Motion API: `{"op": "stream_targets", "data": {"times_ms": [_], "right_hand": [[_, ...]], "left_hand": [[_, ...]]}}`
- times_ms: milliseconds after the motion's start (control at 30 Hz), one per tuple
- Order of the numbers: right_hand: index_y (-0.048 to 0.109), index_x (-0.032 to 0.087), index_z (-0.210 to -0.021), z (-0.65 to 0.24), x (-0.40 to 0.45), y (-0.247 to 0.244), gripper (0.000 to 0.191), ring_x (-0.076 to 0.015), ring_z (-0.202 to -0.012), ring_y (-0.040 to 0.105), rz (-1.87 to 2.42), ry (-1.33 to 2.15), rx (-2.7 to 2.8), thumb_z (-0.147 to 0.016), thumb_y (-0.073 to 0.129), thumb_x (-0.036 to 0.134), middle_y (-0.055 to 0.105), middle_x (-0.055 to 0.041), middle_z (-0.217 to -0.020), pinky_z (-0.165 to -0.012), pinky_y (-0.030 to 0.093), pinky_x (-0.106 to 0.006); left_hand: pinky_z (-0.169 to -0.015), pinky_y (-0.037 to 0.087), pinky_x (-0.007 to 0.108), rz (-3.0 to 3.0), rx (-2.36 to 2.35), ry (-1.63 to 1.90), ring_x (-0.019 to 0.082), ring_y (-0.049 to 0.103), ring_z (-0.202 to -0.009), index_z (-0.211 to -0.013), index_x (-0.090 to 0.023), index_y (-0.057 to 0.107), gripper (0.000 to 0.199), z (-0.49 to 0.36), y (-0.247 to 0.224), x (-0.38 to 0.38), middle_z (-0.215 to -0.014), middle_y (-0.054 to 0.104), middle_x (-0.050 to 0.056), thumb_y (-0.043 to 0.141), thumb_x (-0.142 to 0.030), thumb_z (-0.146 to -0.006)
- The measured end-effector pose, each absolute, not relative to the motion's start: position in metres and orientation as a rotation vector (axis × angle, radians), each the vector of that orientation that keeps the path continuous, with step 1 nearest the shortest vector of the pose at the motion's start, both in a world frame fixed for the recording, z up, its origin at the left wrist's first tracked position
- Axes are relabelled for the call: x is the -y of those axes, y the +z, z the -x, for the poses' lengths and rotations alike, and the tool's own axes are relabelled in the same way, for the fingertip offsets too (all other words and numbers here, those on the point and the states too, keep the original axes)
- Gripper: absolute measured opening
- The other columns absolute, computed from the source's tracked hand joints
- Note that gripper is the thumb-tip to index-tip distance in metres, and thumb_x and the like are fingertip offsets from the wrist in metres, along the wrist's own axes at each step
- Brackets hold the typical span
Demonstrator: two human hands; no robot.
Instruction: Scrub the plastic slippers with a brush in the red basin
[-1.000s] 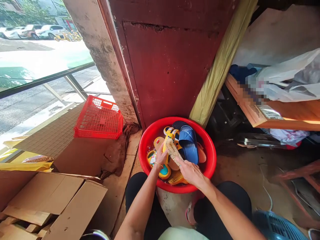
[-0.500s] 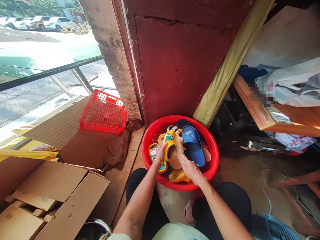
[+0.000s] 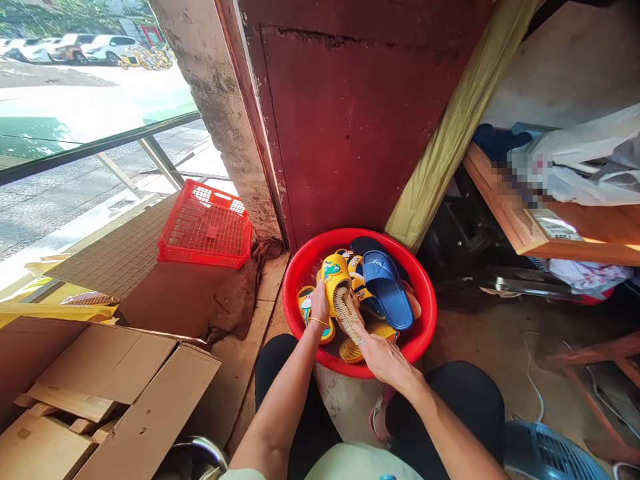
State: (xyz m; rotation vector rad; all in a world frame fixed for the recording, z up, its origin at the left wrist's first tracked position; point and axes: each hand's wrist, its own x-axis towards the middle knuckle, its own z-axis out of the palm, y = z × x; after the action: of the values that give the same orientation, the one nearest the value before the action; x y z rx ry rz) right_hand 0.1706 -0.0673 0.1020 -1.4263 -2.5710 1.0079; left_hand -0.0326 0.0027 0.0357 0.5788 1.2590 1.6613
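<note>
A yellow slipper (image 3: pixel 334 269) with a green cartoon figure on its strap is gripped at its left side by my left hand (image 3: pixel 320 303), over a red basin (image 3: pixel 295 267). My right hand (image 3: pixel 383 357) is closed around the near end of a scrub brush (image 3: pixel 347 315). The brush's pale bristles face up, and its far end reaches into the slipper's opening. Beside them in the basin lies a large blue slipper (image 3: pixel 387 287). Other yellow slippers (image 3: pixel 353 350) sit lower down, partly covered by my hands and the brush.
A red plastic crate (image 3: pixel 207 227) stands left of the basin on cardboard. Nearer on the left is an opened cardboard box (image 3: pixel 145 407). The dark red door (image 3: pixel 345 133) rises behind the basin. At right are a wooden table (image 3: pixel 555 233) and a blue fan (image 3: pixel 545 450).
The brush has swung from standing beside the yellow slipper to pointing into its opening. The slipper has turned, with its opening now toward me. My right hand has shifted slightly left and down.
</note>
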Motion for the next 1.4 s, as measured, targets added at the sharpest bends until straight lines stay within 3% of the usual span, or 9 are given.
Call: {"op": "stream_targets", "data": {"times_ms": [267, 400, 533, 633, 900, 1033, 1167, 1233, 1400], "right_hand": [[0.045, 0.020, -0.150, -0.117, -0.002, 0.098, 0.053, -0.0087, -0.048, 0.062, 1.677, 1.165, 2.161, -0.098, 0.037, 0.027, 0.075, -0.0037, -0.090, -0.059, 0.050, -0.020], [0.043, 0.020, -0.152, -0.122, -0.008, 0.092, 0.057, -0.0068, -0.040, 0.054, 1.569, 1.411, 2.163, -0.096, 0.039, 0.030, 0.073, -0.0004, -0.084, -0.047, 0.045, -0.019], [0.048, 0.024, -0.150, -0.159, 0.006, 0.098, 0.058, -0.0158, -0.077, 0.073, 1.413, 1.397, 2.403, -0.093, 0.048, 0.032, 0.077, -0.0045, -0.106, -0.071, 0.056, -0.026], [0.056, 0.028, -0.145, -0.190, 0.019, 0.105, 0.055, -0.0225, -0.114, 0.068, 1.317, 1.191, 2.630, -0.091, 0.051, 0.027, 0.071, -0.0063, -0.129, -0.097, 0.050, -0.033], [0.043, 0.026, -0.154, -0.184, 0.013, 0.085, 0.059, -0.0177, -0.082, 0.074, 1.591, 1.076, 2.447, -0.095, 0.041, 0.026, 0.075, -0.0073, -0.115, -0.072, 0.054, -0.026], [0.040, 0.017, -0.154, -0.144, -0.006, 0.073, 0.059, -0.0100, -0.047, 0.061, 1.710, 1.187, 2.216, -0.096, 0.037, 0.026, 0.076, -0.0044, -0.086, -0.053, 0.049, -0.020], [0.038, 0.019, -0.156, -0.146, -0.004, 0.074, 0.061, -0.0095, -0.041, 0.057, 1.604, 1.417, 2.192, -0.096, 0.040, 0.032, 0.073, -0.0011, -0.079, -0.045, 0.045, -0.020], [0.039, 0.021, -0.156, -0.164, 0.007, 0.079, 0.062, -0.0110, -0.049, 0.063, 1.535, 1.466, 2.270, -0.096, 0.042, 0.035, 0.076, -0.0040, -0.093, -0.050, 0.050, -0.022], [0.056, 0.032, -0.145, -0.214, 0.032, 0.089, 0.053, -0.0235, -0.114, 0.067, 1.385, 1.128, 2.624, -0.092, 0.049, 0.028, 0.068, -0.0061, -0.133, -0.096, 0.052, -0.034]], "left_hand": [[-0.112, 0.043, 0.041, -0.744, -1.317, 1.569, 0.029, 0.057, -0.127, -0.109, -0.017, 0.071, 0.041, 0.023, 0.034, -0.005, -0.122, 0.070, 0.013, 0.062, -0.051, -0.089], [-0.112, 0.044, 0.042, -0.715, -1.354, 1.539, 0.027, 0.061, -0.121, -0.099, -0.019, 0.072, 0.037, 0.028, 0.026, -0.009, -0.112, 0.072, 0.011, 0.061, -0.053, -0.088], [-0.109, 0.044, 0.043, -0.733, -1.395, 1.585, 0.028, 0.062, -0.113, -0.097, -0.017, 0.073, 0.041, 0.026, 0.023, -0.004, -0.109, 0.073, 0.011, 0.057, -0.055, -0.091], [-0.108, 0.045, 0.042, -0.741, -1.399, 1.593, 0.029, 0.062, -0.116, -0.103, -0.019, 0.074, 0.041, 0.020, 0.027, 0.001, -0.113, 0.073, 0.009, 0.057, -0.055, -0.091], [-0.106, 0.048, 0.043, -0.758, -1.272, 1.577, 0.032, 0.062, -0.120, -0.118, -0.017, 0.071, 0.050, 0.005, 0.028, 0.001, -0.115, 0.074, 0.012, 0.063, -0.056, -0.088], [-0.106, 0.049, 0.044, -0.759, -1.256, 1.584, 0.033, 0.060, -0.124, -0.117, -0.018, 0.071, 0.048, 0.003, 0.027, 0.002, -0.117, 0.073, 0.012, 0.067, -0.054, -0.085], [-0.103, 0.051, 0.042, -0.794, -1.244, 1.563, 0.030, 0.066, -0.114, -0.112, -0.016, 0.072, 0.049, 0.010, 0.031, 0.000, -0.115, 0.073, 0.013, 0.062, -0.058, -0.088], [-0.102, 0.051, 0.041, -0.787, -1.258, 1.565, 0.029, 0.067, -0.109, -0.109, -0.015, 0.073, 0.051, 0.013, 0.033, -0.001, -0.113, 0.074, 0.012, 0.060, -0.060, -0.088], [-0.101, 0.052, 0.041, -0.701, -1.218, 1.525, 0.028, 0.068, -0.106, -0.115, -0.015, 0.073, 0.054, 0.013, 0.032, -0.003, -0.114, 0.075, 0.010, 0.059, -0.061, -0.089]]}}
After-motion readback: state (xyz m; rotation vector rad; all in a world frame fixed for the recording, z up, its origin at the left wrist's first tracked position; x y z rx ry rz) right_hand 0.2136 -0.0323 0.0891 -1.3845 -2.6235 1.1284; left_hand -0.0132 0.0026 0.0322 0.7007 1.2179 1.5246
